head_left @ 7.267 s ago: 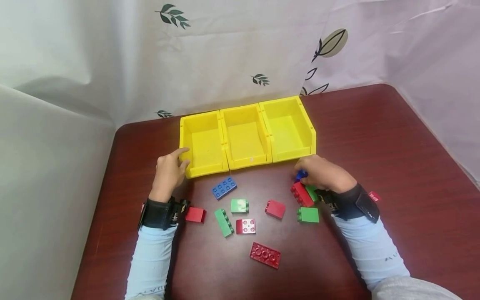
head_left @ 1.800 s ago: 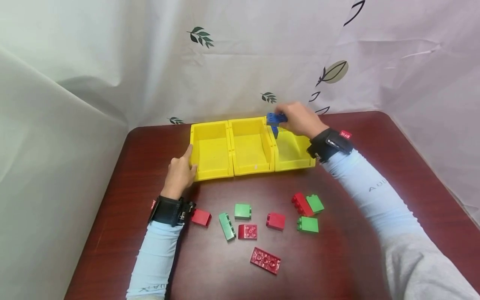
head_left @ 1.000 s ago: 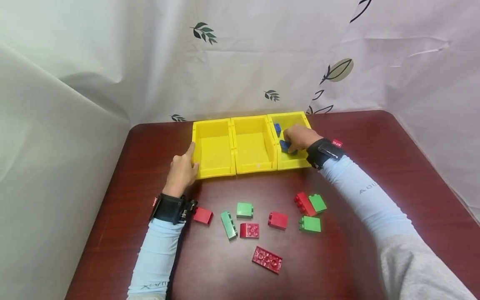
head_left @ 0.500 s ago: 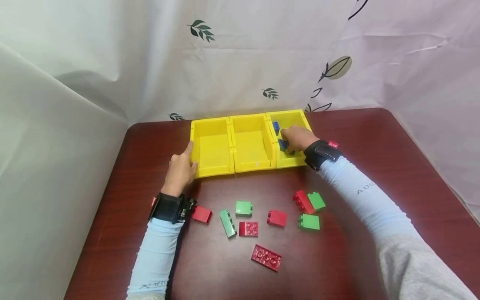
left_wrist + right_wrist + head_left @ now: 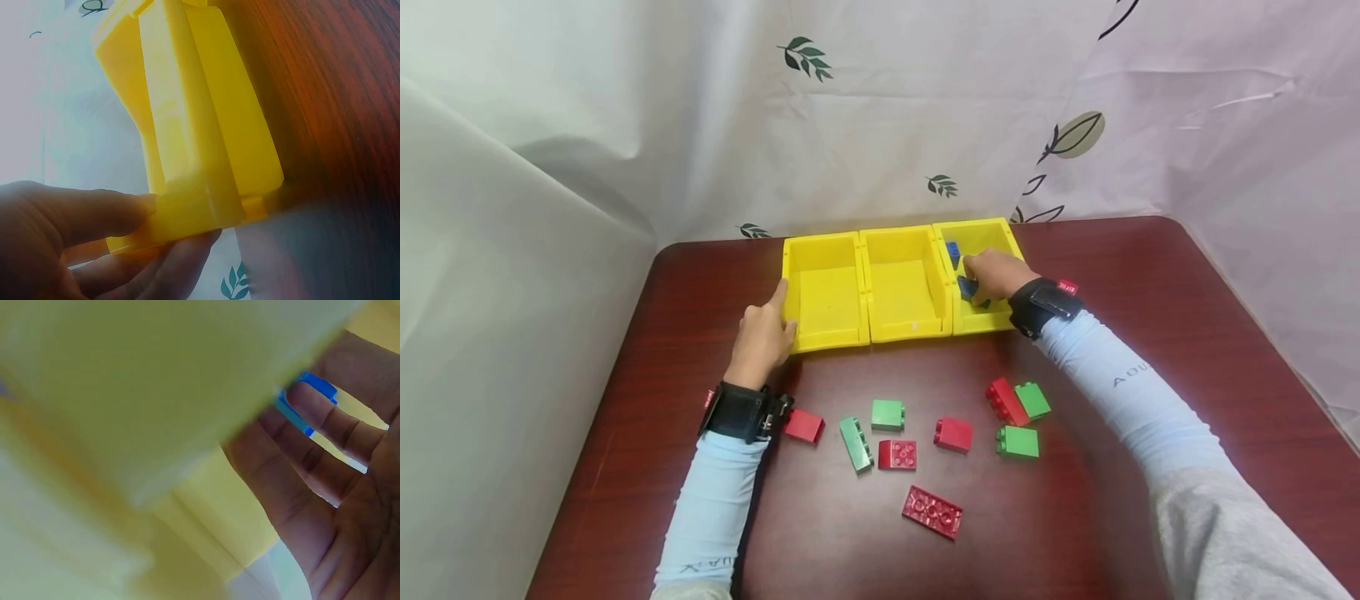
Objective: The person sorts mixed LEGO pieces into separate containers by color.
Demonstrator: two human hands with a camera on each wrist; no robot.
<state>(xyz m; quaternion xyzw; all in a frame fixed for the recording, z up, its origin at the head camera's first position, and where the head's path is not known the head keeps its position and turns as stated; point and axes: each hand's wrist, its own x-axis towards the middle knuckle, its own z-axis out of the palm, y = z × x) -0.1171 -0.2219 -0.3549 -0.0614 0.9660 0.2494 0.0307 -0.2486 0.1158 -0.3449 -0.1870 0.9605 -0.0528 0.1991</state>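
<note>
Three yellow bins [image 5: 901,327] stand side by side at the back of the table. My left hand [image 5: 762,340] pinches the wall of the left bin [image 5: 194,200], thumb on one side and fingers on the other. Inside the right-hand bin, my right hand [image 5: 997,275] holds a blue toy brick [image 5: 966,288] low near the floor. Part of that blue brick [image 5: 295,412] shows past the fingers in the right wrist view; its far side is hidden. A second blue brick [image 5: 953,253] lies behind it against the bin's left wall.
On the table [image 5: 820,542] lie several loose bricks: red [image 5: 953,434], red with studs up [image 5: 898,454], upturned red [image 5: 932,512], red by the left wrist [image 5: 804,426], and green [image 5: 888,414], [image 5: 856,444]. A red-and-green cluster [image 5: 1008,402] lies right. A curtain hangs behind.
Both blue bricks have gone from the table into the right-hand bin, carried by my right hand. Over the last second that hand stays low there. My left hand keeps to the left bin.
</note>
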